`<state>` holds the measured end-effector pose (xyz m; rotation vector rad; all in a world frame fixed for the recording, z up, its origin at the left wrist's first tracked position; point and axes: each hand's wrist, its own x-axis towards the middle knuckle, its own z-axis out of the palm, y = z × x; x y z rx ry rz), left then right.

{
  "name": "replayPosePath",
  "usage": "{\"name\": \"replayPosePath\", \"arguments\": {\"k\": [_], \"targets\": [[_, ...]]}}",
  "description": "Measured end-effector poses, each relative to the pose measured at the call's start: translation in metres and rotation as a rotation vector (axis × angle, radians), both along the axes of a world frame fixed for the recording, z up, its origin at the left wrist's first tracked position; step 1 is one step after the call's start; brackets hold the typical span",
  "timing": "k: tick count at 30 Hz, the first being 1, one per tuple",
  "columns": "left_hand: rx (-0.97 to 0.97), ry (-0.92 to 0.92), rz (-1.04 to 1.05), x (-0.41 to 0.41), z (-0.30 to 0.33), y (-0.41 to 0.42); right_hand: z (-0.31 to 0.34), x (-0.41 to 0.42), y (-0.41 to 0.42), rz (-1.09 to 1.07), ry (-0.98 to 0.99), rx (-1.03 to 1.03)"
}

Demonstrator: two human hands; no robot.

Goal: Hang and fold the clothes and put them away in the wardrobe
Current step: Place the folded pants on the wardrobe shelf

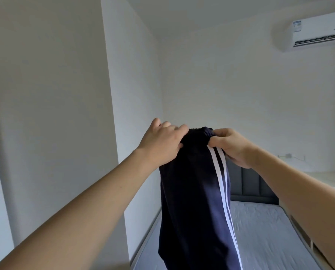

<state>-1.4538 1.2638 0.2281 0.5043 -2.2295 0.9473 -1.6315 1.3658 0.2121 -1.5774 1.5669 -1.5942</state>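
One pair of navy track trousers (190, 201) with two white side stripes (224, 191), held up in the air above a bare grey mattress (260, 230). The left hand (162, 145) and right hand (233, 147) each grip the gathered elastic waistband, fingers curled round the cloth. One wall air conditioner (318, 30) carries a label sticker, its writing too small to read.

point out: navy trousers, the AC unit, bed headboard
navy trousers (192, 201), head view, on the dark cloth hanging below the waistband.
AC unit (318, 30), head view, on its white front panel.
bed headboard (248, 184), head view, on a grey padded panel.
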Motion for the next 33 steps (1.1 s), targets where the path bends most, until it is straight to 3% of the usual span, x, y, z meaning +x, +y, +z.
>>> {"name": "replayPosePath", "arguments": {"k": [4, 7, 10, 12, 13, 16, 20, 22, 25, 29, 33], "targets": [[-0.013, 0.085, 0.008, -0.008, 0.000, -0.005, 0.003, 0.002, 0.001, -0.056, 0.163, -0.050], [0.147, 0.072, 0.155, -0.010, 0.008, -0.007, 0.000, -0.002, -0.003, -0.027, 0.145, -0.059], [0.645, -0.085, 0.225, -0.005, 0.023, -0.012, -0.005, -0.001, -0.016, 0.046, 0.100, 0.044], [1.061, -0.182, 0.167, -0.004, 0.025, -0.027, -0.007, 0.005, -0.031, 0.002, 0.279, 0.151], [1.170, -0.229, 0.168, -0.003, 0.024, -0.035, -0.006, 0.009, -0.038, -0.057, 0.434, 0.231], [1.373, -0.410, 0.266, -0.005, 0.016, -0.066, -0.006, 0.019, -0.062, -0.171, 0.726, 0.502], [1.563, -0.389, 0.319, -0.018, -0.004, -0.120, -0.017, 0.018, -0.114, -0.185, 0.686, 0.696], [1.540, -0.295, 0.345, -0.030, -0.022, -0.153, -0.030, 0.016, -0.151, -0.244, 0.733, 0.702], [1.343, -0.157, 0.325, -0.049, -0.048, -0.200, -0.050, 0.010, -0.205, -0.418, 0.814, 0.562], [0.898, 0.045, 0.230, -0.055, -0.067, -0.239, -0.062, 0.002, -0.255, -0.577, 0.741, 0.369], [0.475, 0.074, 0.157, -0.048, -0.062, -0.251, -0.047, -0.003, -0.270, -0.625, 0.730, 0.175]]}}
